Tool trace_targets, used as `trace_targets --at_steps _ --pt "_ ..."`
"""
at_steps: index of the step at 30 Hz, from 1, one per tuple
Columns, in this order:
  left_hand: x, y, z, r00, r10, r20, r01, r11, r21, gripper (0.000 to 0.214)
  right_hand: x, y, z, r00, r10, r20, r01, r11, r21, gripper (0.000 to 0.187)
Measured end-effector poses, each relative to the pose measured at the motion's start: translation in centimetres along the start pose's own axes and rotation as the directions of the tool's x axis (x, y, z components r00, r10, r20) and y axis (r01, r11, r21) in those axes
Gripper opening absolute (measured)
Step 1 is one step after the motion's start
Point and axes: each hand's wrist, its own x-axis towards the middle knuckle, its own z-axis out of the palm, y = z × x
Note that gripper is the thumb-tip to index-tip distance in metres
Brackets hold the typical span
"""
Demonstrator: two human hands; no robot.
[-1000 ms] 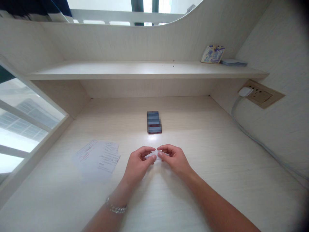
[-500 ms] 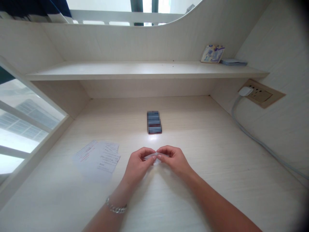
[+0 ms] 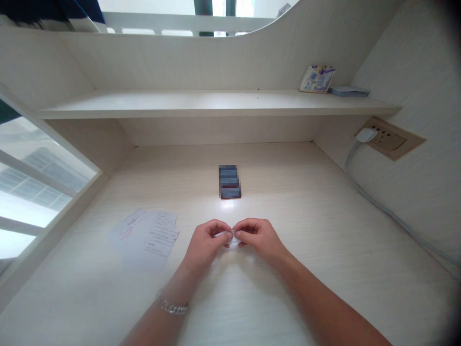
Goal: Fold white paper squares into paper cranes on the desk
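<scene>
My left hand (image 3: 204, 245) and my right hand (image 3: 260, 238) meet just above the pale wooden desk (image 3: 324, 269), fingertips pinched together on a small white piece of paper (image 3: 227, 235). Most of the paper is hidden between the fingers. A silver bracelet (image 3: 172, 306) sits on my left wrist. A dark phone (image 3: 229, 181) lies flat on the desk a short way beyond the hands.
Several printed paper slips (image 3: 147, 235) lie on the desk to the left of my hands. A shelf (image 3: 180, 103) runs above the desk, with a small printed packet (image 3: 317, 78) at its right end. A wall socket (image 3: 389, 140) with a white plug and cable is on the right wall.
The fingertips of both hands have drawn closer together over the small paper, so less of it shows now. The phone and the slips have not moved.
</scene>
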Motion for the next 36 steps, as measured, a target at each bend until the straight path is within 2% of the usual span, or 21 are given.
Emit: trace_targets --at_steps 7,14,20,29,36 --pt "-0.1 0.0 0.01 1.0 0.003 0.029 -0.001 0.999 -0.039 0.011 -0.13 -0.33 0.16 0.999 0.035 -0.025 -0.035 0.999 0.023 0.013" --pt "-0.06 0.05 0.03 1.0 -0.025 0.0 0.025 1.0 0.015 0.013 -0.09 -0.3 -0.08 0.999 0.053 -0.001 -0.053 0.997 0.054 0.016" --pt "-0.05 0.16 -0.04 1.0 -0.005 -0.003 0.005 0.999 0.042 0.013 -0.11 -0.12 0.05 0.999 0.041 0.016 -0.042 0.998 0.049 0.019" --pt "-0.08 0.25 -0.09 0.997 -0.068 0.046 0.076 0.979 -0.191 0.008 0.02 0.1 -0.24 0.995 0.097 0.011 -0.097 0.973 0.208 0.016" --pt "-0.1 0.04 -0.09 0.999 -0.032 0.023 0.036 0.983 -0.179 0.007 -0.1 -0.13 -0.38 0.996 0.083 0.024 -0.087 0.974 0.207 0.016"
